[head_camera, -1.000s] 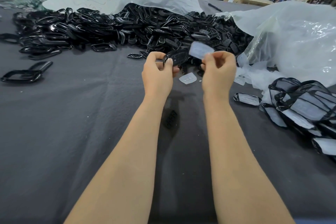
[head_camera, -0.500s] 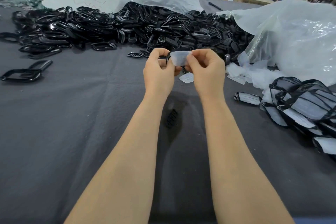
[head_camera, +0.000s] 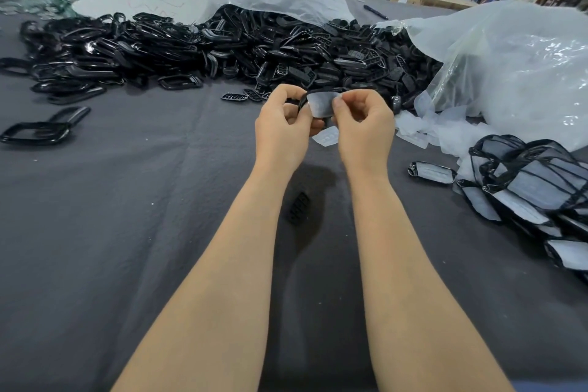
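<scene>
My left hand (head_camera: 281, 130) grips a black plastic frame (head_camera: 304, 102) above the dark cloth. My right hand (head_camera: 366, 130) pinches a translucent white film piece (head_camera: 321, 103) that lies against the frame's face. Both hands are close together at the middle of the view. Most of the frame is hidden behind the film and my fingers. Another film piece (head_camera: 326, 137) lies on the cloth just below my hands. A small black grille part (head_camera: 299, 205) lies between my forearms.
A long heap of black frames and grille parts (head_camera: 222, 51) runs across the back. Clear plastic bags (head_camera: 509, 73) stand at the right, loose films (head_camera: 423, 130) spill beside them. Frames fitted with film (head_camera: 534, 181) pile at the right. Two black frames (head_camera: 38, 130) lie left.
My right hand has brought the film leftward from beside the frame onto its face. The hands have closed together and the film now covers the frame.
</scene>
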A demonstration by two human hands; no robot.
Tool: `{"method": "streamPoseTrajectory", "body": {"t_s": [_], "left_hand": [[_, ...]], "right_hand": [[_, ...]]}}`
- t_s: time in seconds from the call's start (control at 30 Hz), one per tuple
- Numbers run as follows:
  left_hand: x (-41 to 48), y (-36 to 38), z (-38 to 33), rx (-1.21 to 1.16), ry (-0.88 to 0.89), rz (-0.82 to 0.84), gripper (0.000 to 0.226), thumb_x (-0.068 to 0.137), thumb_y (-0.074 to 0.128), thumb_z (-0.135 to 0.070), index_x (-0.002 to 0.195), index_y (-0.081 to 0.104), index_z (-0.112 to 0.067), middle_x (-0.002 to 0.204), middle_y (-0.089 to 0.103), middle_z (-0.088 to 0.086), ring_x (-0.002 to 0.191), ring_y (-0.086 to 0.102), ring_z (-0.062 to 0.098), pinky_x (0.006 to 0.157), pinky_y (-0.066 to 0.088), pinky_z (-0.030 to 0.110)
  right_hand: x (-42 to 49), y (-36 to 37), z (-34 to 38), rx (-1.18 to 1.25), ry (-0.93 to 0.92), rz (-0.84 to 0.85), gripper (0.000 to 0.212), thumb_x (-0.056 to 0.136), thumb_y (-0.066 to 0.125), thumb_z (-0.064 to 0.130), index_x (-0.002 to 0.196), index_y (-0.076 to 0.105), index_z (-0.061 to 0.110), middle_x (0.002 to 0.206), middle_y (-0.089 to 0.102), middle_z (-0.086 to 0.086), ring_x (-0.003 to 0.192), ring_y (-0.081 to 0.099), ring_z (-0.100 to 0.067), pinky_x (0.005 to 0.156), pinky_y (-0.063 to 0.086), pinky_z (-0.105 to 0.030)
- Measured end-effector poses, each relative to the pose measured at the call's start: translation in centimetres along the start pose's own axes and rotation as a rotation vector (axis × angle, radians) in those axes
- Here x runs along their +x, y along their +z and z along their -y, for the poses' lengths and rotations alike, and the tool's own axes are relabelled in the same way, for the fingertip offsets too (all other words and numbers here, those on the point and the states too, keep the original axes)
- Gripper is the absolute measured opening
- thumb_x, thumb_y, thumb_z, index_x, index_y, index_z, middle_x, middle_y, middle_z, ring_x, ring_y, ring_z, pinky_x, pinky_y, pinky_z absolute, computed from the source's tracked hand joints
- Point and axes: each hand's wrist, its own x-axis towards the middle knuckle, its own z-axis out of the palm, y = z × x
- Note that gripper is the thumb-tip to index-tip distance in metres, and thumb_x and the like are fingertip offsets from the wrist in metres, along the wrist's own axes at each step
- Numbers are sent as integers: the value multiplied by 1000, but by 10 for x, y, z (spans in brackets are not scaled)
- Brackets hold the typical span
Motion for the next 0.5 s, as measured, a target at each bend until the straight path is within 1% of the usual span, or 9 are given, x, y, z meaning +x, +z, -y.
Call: {"method": "streamPoseTrajectory", "body": {"t_s": [0.1, 0.17, 0.23, 0.33, 0.4, 0.5], "left_hand": [[0, 0, 1, 6, 3, 15, 26, 93, 54, -1, 84, 52, -25, 69, 66, 1, 59, 64, 1, 64, 55, 18], [1, -1, 1, 13, 8, 28, 25, 94, 54, -1, 85, 52, -25, 70, 66, 1, 59, 64, 1, 66, 56, 19], [2, -3, 1, 15, 12, 47, 24, 94, 53, -1, 85, 52, -23, 71, 66, 3, 59, 63, 1, 65, 55, 18], [2, -4, 1, 14, 18, 67, 24, 94, 54, -1, 84, 53, -23, 71, 65, 3, 57, 62, 1, 63, 53, 17], [2, -5, 2, 19, 19, 68, 25, 94, 54, -2, 83, 53, -25, 71, 65, 2, 57, 62, 0, 61, 52, 15], [3, -6, 2, 35, 13, 74, 26, 94, 55, -3, 83, 54, -27, 71, 66, 0, 57, 62, 0, 61, 52, 14]], "right_hand": [[0, -1, 0, 24, 26, -4, 19, 89, 62, 6, 81, 51, 19, 79, 60, -3, 77, 60, -19, 76, 51, -31], [2, -3, -1, 89, 83, 0, 20, 88, 63, 6, 85, 49, 18, 79, 59, -1, 76, 60, -19, 77, 52, -33], [5, -5, -2, 175, 156, 22, 16, 88, 64, 5, 95, 51, 12, 82, 59, -1, 73, 60, -13, 74, 55, -26], [8, -9, -4, 218, 208, 94, 12, 90, 63, 5, 101, 60, 5, 84, 63, -2, 72, 61, -7, 64, 52, -15], [10, -11, -5, 196, 205, 125, 12, 90, 62, 6, 101, 62, 2, 82, 64, -2, 70, 61, -6, 63, 51, -14], [12, -14, -7, 141, 184, 159, 3, 90, 62, 6, 92, 62, 7, 78, 64, -1, 63, 62, -3, 62, 51, -15]]}}
